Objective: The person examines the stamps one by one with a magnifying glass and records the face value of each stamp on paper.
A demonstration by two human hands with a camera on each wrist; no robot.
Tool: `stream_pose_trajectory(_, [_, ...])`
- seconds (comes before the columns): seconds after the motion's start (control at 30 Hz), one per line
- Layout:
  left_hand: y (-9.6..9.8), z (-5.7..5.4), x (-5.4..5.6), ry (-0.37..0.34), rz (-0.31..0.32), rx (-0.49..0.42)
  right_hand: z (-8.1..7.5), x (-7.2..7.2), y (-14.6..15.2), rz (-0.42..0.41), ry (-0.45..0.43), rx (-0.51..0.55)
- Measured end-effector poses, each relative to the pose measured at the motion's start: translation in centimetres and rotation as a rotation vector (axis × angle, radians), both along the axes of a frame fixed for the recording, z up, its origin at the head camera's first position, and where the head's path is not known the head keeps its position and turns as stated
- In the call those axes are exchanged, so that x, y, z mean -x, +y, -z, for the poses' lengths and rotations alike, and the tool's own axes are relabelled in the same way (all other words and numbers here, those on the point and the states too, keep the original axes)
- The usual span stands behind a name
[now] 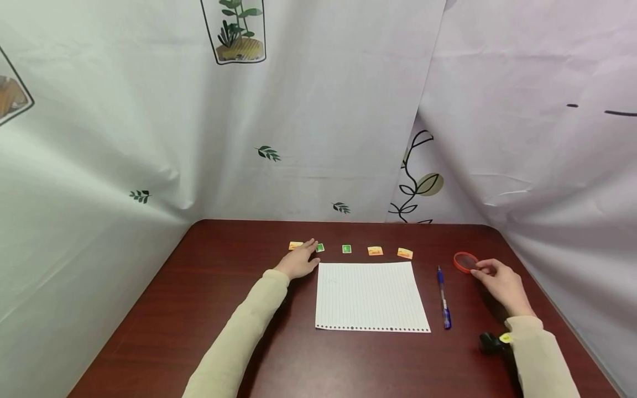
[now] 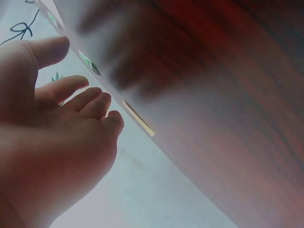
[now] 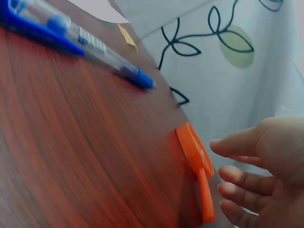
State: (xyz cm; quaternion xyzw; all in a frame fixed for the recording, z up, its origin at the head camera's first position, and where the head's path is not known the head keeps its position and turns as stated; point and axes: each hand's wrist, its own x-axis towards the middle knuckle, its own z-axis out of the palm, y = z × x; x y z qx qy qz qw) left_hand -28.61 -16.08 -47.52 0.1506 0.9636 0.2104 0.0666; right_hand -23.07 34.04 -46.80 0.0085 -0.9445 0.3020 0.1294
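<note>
Red magnifying glass (image 1: 465, 262), lying flat, small cards (image 1: 346, 249), rowed

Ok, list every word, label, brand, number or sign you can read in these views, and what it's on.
Readable: none.
Blue pen: printed label on the barrel, too blurred to read.
Green stamp-like pieces and orange ones: printed, too small to read.
Yellow tag by the right sleeve: any print too small to read.
Lined sheet: no readable writing.
Magnifying glass: no text seen.

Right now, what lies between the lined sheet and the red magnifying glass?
A blue ballpoint pen lies between the lined sheet and the red magnifying glass, seen in the head view.
</note>
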Motion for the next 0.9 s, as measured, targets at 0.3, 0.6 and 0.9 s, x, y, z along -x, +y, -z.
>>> stream_pose_trajectory(0.3, [0.2,-0.5,-1.3,-0.005,0.005,-0.076,-0.1,0.8,-2.8,-0.222,-0.004,-0.055])
stream_pose_trajectory(0.6, [1.0,-0.6,-4.4,0.066,0.093,-0.017,0.1,1.3,-4.4,-0.349,-0.067,-0.104])
stream_pose_trajectory(0.9, [1.1,-0.1,-9.2,0.109,0.188,0.077,0.2,1.0,-5.9,-0.392,-0.067,-0.173])
